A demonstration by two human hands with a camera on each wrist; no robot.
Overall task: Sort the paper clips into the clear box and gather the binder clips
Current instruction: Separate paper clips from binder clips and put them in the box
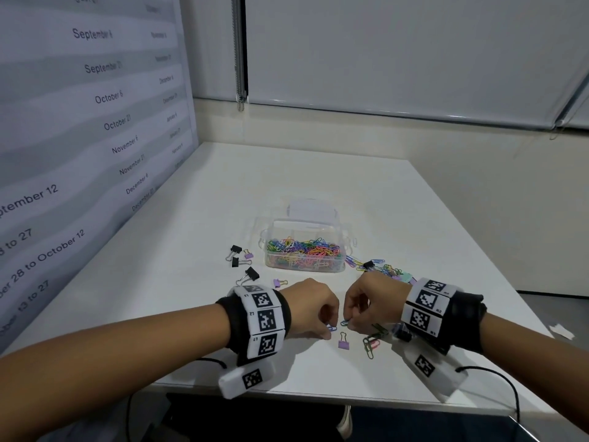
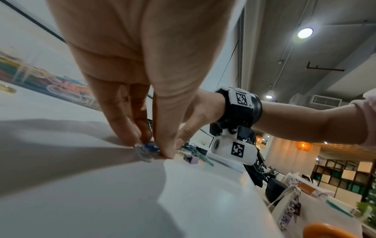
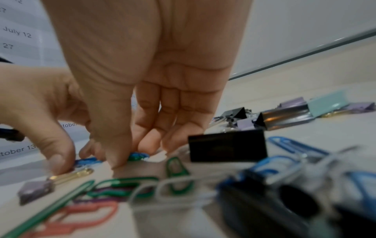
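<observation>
The clear box (image 1: 334, 268) stands mid-table, heaped with coloured paper clips. In front of it both hands are down at the table, fingertips almost meeting. My left hand (image 1: 329, 330) pinches a blue paper clip (image 2: 150, 148) against the surface. My right hand (image 1: 348, 323) pinches another blue paper clip (image 3: 138, 157) between thumb and fingers. A purple binder clip (image 1: 343, 342) with gold handles lies just below the two hands. Green paper clips (image 1: 371, 342) lie under my right wrist, with a black binder clip (image 3: 227, 145) beside them.
Black binder clips (image 1: 236, 256) and small purple ones (image 1: 279, 283) lie scattered left of the box. A mixed pile of clips (image 1: 387, 270) sits to the right of the box. A calendar board (image 1: 79, 122) walls the left side. The table's front edge (image 1: 318, 395) is close behind my wrists.
</observation>
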